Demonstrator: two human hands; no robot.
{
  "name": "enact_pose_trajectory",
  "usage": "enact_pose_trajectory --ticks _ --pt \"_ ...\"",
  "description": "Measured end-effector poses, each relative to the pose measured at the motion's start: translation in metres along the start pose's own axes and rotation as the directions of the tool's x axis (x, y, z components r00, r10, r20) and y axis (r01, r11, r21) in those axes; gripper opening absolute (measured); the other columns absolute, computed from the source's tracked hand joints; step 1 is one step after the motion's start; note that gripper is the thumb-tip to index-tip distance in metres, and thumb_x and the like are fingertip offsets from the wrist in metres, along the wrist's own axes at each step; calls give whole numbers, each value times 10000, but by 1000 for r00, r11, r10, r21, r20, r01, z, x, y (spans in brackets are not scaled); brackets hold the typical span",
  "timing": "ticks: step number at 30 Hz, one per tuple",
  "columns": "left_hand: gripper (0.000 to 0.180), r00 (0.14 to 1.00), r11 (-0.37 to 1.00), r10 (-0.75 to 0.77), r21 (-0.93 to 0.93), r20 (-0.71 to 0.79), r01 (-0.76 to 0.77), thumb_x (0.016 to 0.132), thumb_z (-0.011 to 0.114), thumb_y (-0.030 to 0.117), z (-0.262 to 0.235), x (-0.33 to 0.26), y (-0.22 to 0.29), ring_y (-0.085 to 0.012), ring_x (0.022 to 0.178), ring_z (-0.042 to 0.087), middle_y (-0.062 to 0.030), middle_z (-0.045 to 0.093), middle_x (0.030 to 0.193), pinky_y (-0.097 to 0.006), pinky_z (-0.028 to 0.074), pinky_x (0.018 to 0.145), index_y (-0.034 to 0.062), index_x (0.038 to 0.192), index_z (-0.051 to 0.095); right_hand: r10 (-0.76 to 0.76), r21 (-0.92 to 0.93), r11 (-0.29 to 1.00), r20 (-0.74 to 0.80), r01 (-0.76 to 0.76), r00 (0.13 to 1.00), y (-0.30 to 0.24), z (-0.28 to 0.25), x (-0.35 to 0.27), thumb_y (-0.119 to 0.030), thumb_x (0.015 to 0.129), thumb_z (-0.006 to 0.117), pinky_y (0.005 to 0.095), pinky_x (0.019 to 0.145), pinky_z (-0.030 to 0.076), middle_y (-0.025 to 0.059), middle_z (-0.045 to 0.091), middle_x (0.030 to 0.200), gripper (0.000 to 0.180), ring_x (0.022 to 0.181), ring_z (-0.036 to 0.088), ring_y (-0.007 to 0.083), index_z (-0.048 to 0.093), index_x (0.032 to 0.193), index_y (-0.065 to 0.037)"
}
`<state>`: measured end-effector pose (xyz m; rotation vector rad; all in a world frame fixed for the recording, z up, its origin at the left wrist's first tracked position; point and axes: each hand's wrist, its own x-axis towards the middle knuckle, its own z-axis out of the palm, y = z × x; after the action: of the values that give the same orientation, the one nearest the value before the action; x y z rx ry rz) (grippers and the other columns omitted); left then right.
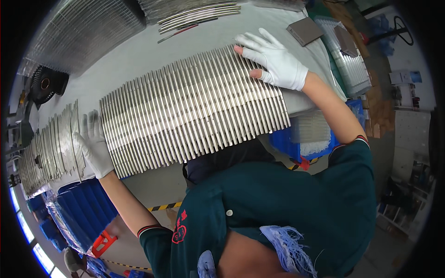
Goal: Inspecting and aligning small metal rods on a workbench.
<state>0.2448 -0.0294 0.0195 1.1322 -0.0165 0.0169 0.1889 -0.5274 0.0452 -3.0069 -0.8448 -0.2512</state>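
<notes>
Both our hands, in white cotton gloves, lie open and flat at the ends of a long row of silvery metal rods (190, 111) on the grey surface (139, 51): left hand (95, 143) pressed to its near end, right hand (273, 60) on its far end. We judge this the squaring-up step; next calls for even inward pressure so no rod rides up.
</notes>
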Motion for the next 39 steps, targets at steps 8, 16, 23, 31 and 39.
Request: enact_pose_trajectory --ticks 8,16,23,31,39 --pt "691 999 998 32 46 -26 -31 977 392 518 -1 0 -2 -318 1358 349 -226 434 1385 -403 223 1176 -46 1375 376 -83 33 996 -12 83 997 -21 18 32 -689 894 277 475 1162 201 125 383 1467 761 1373 339 275 418 1407 -145" --pt "697 999 996 46 73 -18 -45 975 396 521 -1 1 -1 -317 1358 351 -226 440 1381 -407 223 1174 -46 1380 370 152 214 967 -32 -141 988 -16 12 60 -428 884 578 437 862 486 148 613 1107 532 973 595 330 525 1301 -102" --pt "707 999 998 30 59 -14 -29 972 404 521 -2 1 -1 -308 1366 336 -220 420 1397 -396 223 1176 -44 1394 350 159 163 976 -98 -142 982 -21 18 57 -446 881 574 442 852 496 155 618 1072 502 941 589 349 556 1270 -129" --pt "697 999 996 42 75 -16 -41 975 406 516 -2 1 -2 -322 1350 362 -230 434 1385 -401 244 1167 -47 1384 363 87 175 983 -185 -54 979 -14 15 52 -462 871 587 425 842 513 139 632 1064 491 950 614 330 597 1213 -110" --pt "672 999 995 52 83 9 -52 987 371 512 1 0 -2 -305 1343 370 -217 442 1378 -406 250 1167 -31 1384 367 167 144 979 -138 -147 976 -20 10 37 -532 879 529 429 911 467 159 592 1132 588 1051 565 340 552 1253 -79"
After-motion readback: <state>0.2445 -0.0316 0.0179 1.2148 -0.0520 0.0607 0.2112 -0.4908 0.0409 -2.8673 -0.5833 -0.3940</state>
